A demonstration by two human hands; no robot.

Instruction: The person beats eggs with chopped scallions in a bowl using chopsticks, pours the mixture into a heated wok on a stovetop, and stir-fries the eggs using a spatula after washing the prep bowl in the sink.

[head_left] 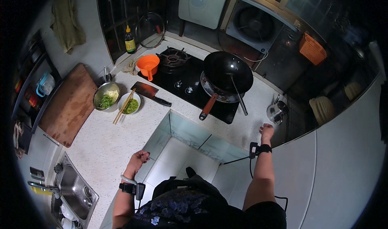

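Observation:
My left hand (138, 161) hangs over the front edge of the counter with loosely bent fingers, and no object shows in it. Close to a shiny metal pot (275, 113) with a handle, my right hand (266, 133) hovers with its fingers loosely curled; it looks apart from the pot, holding nothing visible. Left of the pot, a black wok (224, 66) with a brown handle (208, 106) sits tilted on the right burner. A metal-handled ladle or spatula (238, 92) leans inside it, its head hard to make out.
A cleaver (148, 92) lies beside a white bowl (138, 98) with chopped greens and chopsticks (123, 107). A steel bowl (97, 97), an orange ladle (149, 63), a sauce bottle (129, 42), a cutting board (66, 104) and a sink (74, 185) line the counter.

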